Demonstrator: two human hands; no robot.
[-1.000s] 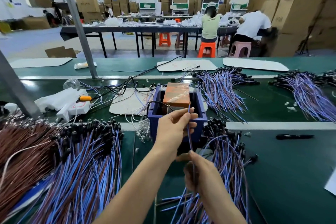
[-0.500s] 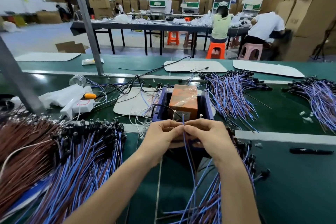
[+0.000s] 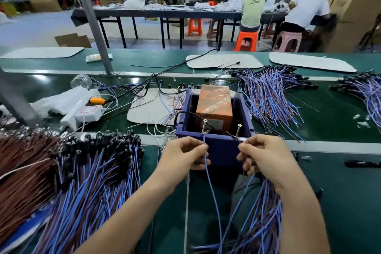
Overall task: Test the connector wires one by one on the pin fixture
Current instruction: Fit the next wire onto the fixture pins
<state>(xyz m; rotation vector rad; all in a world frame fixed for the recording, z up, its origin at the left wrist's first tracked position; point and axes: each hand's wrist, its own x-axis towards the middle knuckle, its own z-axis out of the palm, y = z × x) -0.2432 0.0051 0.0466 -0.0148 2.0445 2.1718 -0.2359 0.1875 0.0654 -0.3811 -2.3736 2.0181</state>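
A purple box fixture (image 3: 220, 146) stands mid-table with an orange block (image 3: 214, 103) inside and two upright metal pins, one on the left (image 3: 204, 127) and one on the right (image 3: 238, 130). My left hand (image 3: 183, 155) pinches a blue wire (image 3: 210, 177) whose tip touches the left pin. My right hand (image 3: 261, 156) pinches the wire's other end, a pale tip held against the base of the right pin. The wire loops down between my forearms.
A heap of blue and brown wires with black connectors (image 3: 88, 171) lies on the left, another bundle (image 3: 261, 208) under my right wrist, more heaps (image 3: 270, 97) behind the fixture. A black marker (image 3: 362, 164) lies right. A white power strip (image 3: 82, 113) sits left. People work at a far table.
My hands, together in front of the fixture half a second ago, have spread apart; each end of the blue wire now meets its own pin.
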